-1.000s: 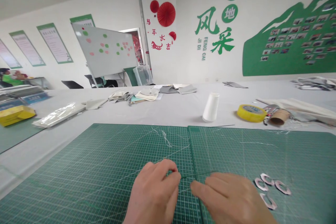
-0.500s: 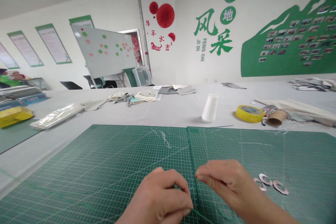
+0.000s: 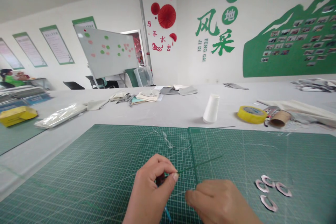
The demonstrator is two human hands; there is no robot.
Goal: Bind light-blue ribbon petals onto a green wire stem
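One thin green wire [image 3: 199, 164] was pinched near its end between the thumb and fingertips of the left hand [image 3: 151, 190], and it stuck out unsupported to the right, above a green cutting mat [image 3: 78, 182]. It looked light and springy, best held close to the pinch. The right hand [image 3: 220, 203] lay curled just below; whether it gripped anything could not be told. Four pinkish cut rings [image 3: 268, 181] lay on the mat to the right. Beyond, a white thread cone [image 3: 211, 108] and yellow tape roll [image 3: 252, 114] stood on the worktop [image 3: 157, 115].
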